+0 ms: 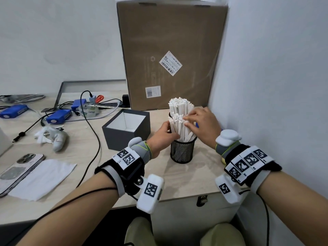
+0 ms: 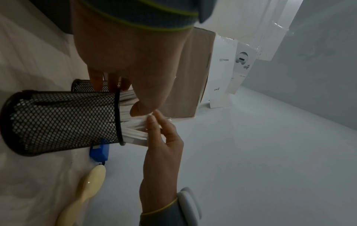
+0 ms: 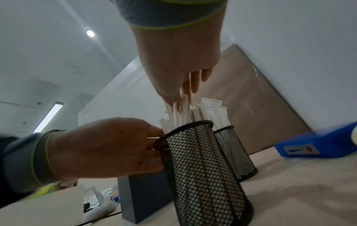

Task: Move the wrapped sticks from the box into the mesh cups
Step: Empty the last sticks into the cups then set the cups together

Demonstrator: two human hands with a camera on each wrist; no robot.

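Note:
A black mesh cup [image 1: 182, 151] [image 3: 203, 175] stands near the table's right end, packed with white wrapped sticks [image 1: 179, 128] [image 2: 133, 131]. My left hand [image 1: 168, 132] [image 3: 108, 145] grips the bundle from the left, just above the rim. My right hand [image 1: 195, 119] [image 2: 158, 131] touches the stick tops with straight, spread fingers. A second mesh cup [image 3: 233, 152] stands right behind, also full of sticks [image 1: 177, 105]. The open grey box [image 1: 126, 130] sits to the left; its white inside shows no sticks.
A tall cardboard carton [image 1: 170, 55] leans at the back, and a wall [image 1: 266, 86] closes the right side. A blue case [image 3: 318, 143] and a cream object [image 2: 85, 191] lie right of the cups. Phone [image 1: 19, 171], paper [image 1: 42, 178], blue devices [image 1: 58, 116] and cables [image 1: 88, 121] lie left.

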